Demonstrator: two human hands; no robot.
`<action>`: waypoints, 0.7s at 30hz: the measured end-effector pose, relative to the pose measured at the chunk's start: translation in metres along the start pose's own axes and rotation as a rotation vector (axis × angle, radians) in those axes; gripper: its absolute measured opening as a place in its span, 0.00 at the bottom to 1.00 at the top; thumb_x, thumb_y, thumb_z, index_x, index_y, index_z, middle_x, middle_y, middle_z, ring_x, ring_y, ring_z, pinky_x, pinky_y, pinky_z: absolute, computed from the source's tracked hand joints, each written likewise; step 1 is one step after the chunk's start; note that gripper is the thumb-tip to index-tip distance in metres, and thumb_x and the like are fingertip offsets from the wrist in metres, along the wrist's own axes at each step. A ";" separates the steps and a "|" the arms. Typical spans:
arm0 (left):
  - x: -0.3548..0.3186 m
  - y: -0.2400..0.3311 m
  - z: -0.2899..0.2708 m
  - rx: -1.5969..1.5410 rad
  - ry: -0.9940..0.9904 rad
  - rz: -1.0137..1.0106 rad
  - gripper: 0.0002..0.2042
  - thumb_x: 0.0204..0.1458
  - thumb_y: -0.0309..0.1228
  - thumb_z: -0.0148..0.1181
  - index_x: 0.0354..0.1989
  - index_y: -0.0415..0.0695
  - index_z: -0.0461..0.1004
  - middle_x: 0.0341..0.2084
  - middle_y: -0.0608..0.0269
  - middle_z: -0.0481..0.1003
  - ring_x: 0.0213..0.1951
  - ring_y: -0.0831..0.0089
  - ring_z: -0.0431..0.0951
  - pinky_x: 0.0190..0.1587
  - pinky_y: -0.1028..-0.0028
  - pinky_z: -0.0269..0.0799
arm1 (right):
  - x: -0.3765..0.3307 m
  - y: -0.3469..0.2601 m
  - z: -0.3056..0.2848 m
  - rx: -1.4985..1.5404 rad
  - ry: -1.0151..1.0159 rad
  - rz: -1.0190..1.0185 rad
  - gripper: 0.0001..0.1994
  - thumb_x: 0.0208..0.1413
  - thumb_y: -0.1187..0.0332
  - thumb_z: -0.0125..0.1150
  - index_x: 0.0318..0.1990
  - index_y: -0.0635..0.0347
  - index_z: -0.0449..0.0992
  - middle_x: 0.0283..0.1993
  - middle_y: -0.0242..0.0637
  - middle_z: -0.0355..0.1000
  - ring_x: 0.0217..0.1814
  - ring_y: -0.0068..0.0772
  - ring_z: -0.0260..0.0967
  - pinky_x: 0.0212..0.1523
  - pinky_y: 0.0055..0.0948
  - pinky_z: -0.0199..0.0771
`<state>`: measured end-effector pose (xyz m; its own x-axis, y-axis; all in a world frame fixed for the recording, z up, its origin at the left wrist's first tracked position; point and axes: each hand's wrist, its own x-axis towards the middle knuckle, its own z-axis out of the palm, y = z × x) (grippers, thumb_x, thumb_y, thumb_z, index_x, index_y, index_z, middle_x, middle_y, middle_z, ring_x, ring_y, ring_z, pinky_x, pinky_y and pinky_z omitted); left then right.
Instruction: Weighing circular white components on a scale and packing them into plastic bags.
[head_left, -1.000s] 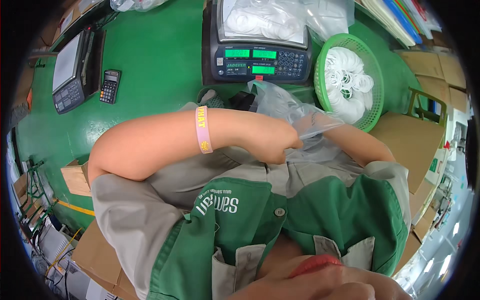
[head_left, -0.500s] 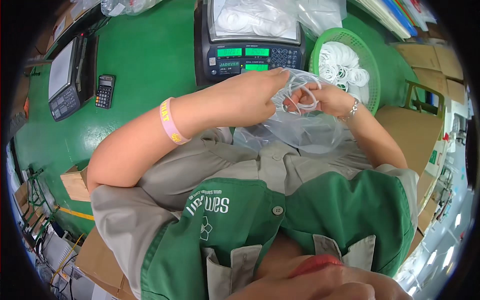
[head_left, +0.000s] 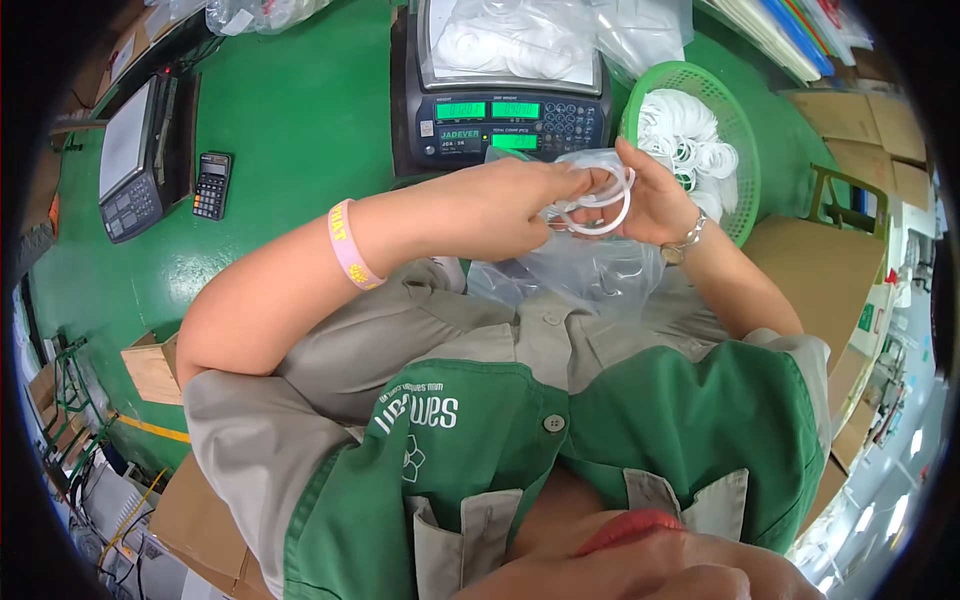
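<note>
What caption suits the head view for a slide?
Left hand and right hand handle white rings and a clear plastic bag before a digital scale.

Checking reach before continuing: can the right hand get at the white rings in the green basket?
Probably yes. The right hand appears beside the green basket, and the white rings inside lie uncovered. It is occupied with other rings at the plastic bag, though, so it might need freeing first.

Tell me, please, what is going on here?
The person's left hand and right hand, its thumb raised, hold white rings and a clear plastic bag in front of the body. Beyond them, a scale bears white pieces in clear plastic; a green basket of more white rings stands to its right.
</note>
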<state>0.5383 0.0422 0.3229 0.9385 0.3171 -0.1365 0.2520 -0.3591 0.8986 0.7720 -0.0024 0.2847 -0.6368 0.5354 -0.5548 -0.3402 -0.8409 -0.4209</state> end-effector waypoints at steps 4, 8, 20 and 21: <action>0.001 0.005 -0.003 0.054 -0.061 -0.095 0.27 0.42 0.19 0.43 0.57 0.32 0.55 0.56 0.42 0.58 0.57 0.54 0.61 0.56 0.66 0.60 | 0.002 0.003 0.003 -0.210 0.132 0.008 0.20 0.58 0.54 0.44 0.46 0.61 0.71 0.44 0.35 0.71 0.45 0.30 0.69 0.43 0.31 0.67; -0.004 -0.006 -0.002 0.164 0.041 -0.117 0.27 0.42 0.19 0.43 0.57 0.30 0.55 0.55 0.42 0.59 0.57 0.53 0.60 0.56 0.66 0.59 | -0.016 -0.016 0.014 -0.872 0.347 0.048 0.16 0.56 0.58 0.48 0.40 0.61 0.74 0.40 0.35 0.72 0.40 0.24 0.68 0.40 0.24 0.68; 0.005 -0.001 0.006 0.100 -0.205 0.146 0.31 0.42 0.21 0.45 0.60 0.38 0.53 0.37 0.40 0.71 0.36 0.54 0.73 0.39 0.63 0.67 | 0.050 -0.182 -0.047 -1.243 0.824 -0.818 0.16 0.57 0.64 0.49 0.46 0.69 0.70 0.44 0.40 0.71 0.50 0.28 0.66 0.50 0.26 0.66; 0.004 -0.012 0.011 0.080 -0.220 0.110 0.32 0.42 0.21 0.46 0.61 0.39 0.51 0.36 0.41 0.71 0.35 0.55 0.73 0.38 0.63 0.67 | 0.058 -0.183 -0.048 -1.468 0.862 -0.745 0.16 0.57 0.64 0.50 0.45 0.68 0.70 0.44 0.38 0.71 0.49 0.27 0.65 0.50 0.24 0.64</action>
<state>0.5419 0.0380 0.3064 0.9879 0.0763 -0.1347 0.1547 -0.4517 0.8786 0.8306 0.1866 0.2952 -0.0122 0.9989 0.0449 0.7463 0.0390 -0.6645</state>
